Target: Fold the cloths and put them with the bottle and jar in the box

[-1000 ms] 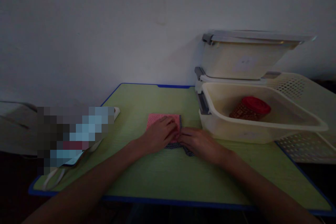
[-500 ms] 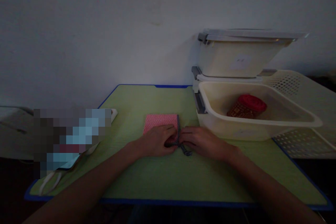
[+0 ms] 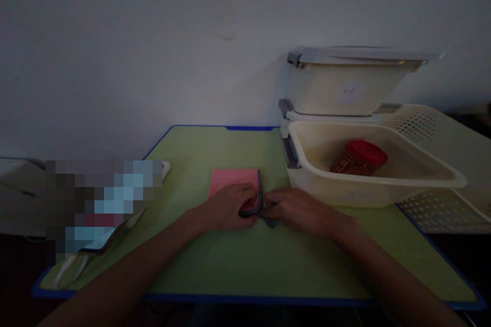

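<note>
A flat pink patterned piece, apparently folded cloth, lies on the green tabletop. A dark, finely patterned band runs along its right side and ends in a loose tail at the near right corner. My left hand rests over the near part of the pink piece, its fingers curled in and holding it by the band. At that same corner, my right hand is closed, thumb and fingers pinching the dark band near its tail. The fingertips partly hide how the band lies there.
Right of my hands stands a cream plastic bin with a red-lidded jar inside. Behind it is a stacked lidded box; a perforated white basket is farther right. A pixelated, bluish-screened object lies at left. A blue rim edges the green table.
The right fingers have shifted slightly and curled closer round the band at the corner. The band's tail has moved a little. The left hand stays nearly in place; the view has tilted slightly.
</note>
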`<state>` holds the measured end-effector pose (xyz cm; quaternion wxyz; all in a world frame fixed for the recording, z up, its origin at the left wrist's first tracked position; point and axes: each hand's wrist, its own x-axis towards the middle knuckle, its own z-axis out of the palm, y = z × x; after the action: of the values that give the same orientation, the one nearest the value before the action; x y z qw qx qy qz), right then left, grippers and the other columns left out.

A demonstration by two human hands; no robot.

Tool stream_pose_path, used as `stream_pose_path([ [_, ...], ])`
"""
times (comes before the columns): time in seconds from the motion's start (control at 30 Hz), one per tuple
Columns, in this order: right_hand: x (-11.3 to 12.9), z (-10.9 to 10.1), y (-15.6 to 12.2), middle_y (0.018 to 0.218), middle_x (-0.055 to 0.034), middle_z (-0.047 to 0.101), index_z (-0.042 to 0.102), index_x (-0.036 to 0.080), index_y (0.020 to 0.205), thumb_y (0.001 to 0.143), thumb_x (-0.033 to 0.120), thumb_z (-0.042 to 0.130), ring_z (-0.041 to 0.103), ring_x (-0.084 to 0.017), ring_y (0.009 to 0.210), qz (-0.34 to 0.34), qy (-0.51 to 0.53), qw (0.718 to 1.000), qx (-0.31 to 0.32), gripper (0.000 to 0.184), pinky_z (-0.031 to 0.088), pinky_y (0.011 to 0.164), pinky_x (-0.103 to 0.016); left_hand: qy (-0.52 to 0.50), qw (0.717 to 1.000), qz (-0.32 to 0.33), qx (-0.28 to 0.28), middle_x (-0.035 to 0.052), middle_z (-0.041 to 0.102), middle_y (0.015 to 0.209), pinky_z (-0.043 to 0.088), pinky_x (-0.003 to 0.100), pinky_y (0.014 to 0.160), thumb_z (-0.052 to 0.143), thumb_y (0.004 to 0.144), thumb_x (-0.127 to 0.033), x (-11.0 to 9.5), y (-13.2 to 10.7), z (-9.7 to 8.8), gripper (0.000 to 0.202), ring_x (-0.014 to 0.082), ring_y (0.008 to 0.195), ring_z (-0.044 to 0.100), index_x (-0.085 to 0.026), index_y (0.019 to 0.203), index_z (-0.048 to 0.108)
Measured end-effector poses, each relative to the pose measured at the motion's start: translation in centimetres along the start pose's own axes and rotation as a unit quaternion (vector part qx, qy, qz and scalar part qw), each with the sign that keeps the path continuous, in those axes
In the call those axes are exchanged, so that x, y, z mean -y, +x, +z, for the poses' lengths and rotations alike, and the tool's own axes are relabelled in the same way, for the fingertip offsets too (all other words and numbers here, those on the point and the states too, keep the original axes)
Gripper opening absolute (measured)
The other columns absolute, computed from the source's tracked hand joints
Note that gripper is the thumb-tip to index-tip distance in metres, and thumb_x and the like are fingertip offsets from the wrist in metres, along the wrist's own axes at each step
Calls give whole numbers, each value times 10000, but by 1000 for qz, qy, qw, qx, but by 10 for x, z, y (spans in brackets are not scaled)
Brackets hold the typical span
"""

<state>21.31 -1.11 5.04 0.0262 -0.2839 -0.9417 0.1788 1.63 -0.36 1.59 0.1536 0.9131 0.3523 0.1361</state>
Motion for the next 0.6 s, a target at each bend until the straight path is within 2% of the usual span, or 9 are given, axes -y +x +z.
stream_pose_path([
  [0.1, -2, 3, 0, 972, -63, 635, 636, 207, 1044, 878, 151, 418, 575, -197, 879, -20, -42, 999, -1, 279, 407, 714, -292, -9, 1000, -2, 1, 13, 518, 728, 361, 255, 608, 563, 684, -278, 0, 1, 0, 155, 153, 668, 476, -173, 738, 463],
  [0.3, -5, 3, -1, 1007, -50, 623, 595, 231, 1117, 872, 142, 420, 580, -184, 898, -24, -24, 999, -18, 314, 416, 743, -284, -60, 997, -38, -7, -4, 494, 673, 308, 240, 545, 507, 762, -304, 1, 2, 0, 150, 131, 609, 442, -171, 709, 462],
  [0.37, -5, 3, 0, 990, -59, 618, 607, 204, 1085, 867, 132, 422, 581, -181, 876, -19, -22, 999, -20, 295, 422, 718, -278, -95, 994, -46, -8, -12, 489, 665, 301, 232, 539, 491, 762, -250, 3, 3, -1, 104, 123, 605, 437, -168, 703, 466],
  [0.47, -6, 5, 2, 944, -70, 610, 640, 154, 942, 855, 119, 434, 580, -173, 829, -7, -21, 1000, -18, 227, 424, 686, -270, -154, 986, -60, -13, -26, 472, 656, 304, 220, 544, 449, 737, -146, 8, 5, -2, 45, 113, 612, 435, -163, 700, 469],
  [0.6, -8, 8, 4, 924, -70, 599, 635, 138, 854, 844, 97, 438, 575, -165, 834, -3, -2, 1000, -25, 201, 423, 700, -267, -220, 971, -91, -25, -45, 430, 616, 303, 212, 538, 445, 748, -162, 14, 7, -3, 79, 101, 592, 414, -163, 670, 455],
])
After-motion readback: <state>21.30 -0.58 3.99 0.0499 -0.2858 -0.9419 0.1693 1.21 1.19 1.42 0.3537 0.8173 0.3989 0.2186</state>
